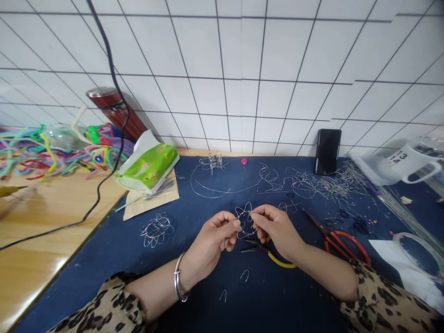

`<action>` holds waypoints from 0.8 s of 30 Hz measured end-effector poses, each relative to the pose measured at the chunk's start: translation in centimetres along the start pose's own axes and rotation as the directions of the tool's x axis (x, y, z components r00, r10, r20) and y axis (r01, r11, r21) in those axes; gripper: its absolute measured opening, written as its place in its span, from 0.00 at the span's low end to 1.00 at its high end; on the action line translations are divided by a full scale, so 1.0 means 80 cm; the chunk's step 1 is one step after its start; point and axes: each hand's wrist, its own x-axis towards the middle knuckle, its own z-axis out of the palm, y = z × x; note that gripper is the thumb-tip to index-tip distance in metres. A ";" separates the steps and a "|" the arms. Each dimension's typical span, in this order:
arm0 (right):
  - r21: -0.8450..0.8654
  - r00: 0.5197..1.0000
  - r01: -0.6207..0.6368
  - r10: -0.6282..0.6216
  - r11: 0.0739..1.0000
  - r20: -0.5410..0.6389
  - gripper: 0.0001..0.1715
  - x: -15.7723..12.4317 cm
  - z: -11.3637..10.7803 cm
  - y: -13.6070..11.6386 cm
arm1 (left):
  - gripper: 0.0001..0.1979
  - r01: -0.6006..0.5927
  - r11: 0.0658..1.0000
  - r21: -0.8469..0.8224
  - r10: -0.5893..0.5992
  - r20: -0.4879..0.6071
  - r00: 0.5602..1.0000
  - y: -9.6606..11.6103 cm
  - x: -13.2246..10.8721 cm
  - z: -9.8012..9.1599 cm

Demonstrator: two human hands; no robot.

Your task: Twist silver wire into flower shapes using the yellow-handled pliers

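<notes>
A dark blue mat point(201, 203) backs the work, probably so that fine silvery wire stands out. Above its middle, the left hand point(211, 243) and right hand point(280, 231), each closed in a narrow thumb-and-finger pinch, grip opposite sides of a petalled wire ring point(245, 213); the paired hold presumably steadies the pliable loops. Surroundings, in descending size: a wire tangle point(322, 184) below the black smartphone point(328, 151); a green tissue pack point(147, 169), well apart; red-handled scissors point(328, 233), near the right forearm; yellow-handled pliers point(280, 262), partly hidden by the right hand and its likeliest obstruction if lowered; two bent wire offcuts point(245, 274), nearer the wearer.
</notes>
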 end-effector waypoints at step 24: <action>-0.177 0.994 0.098 -0.086 0.979 0.073 0.15 -0.008 -0.001 -0.004 | 0.07 -0.037 0.980 0.195 0.046 -0.044 0.998 0.004 -0.003 -0.005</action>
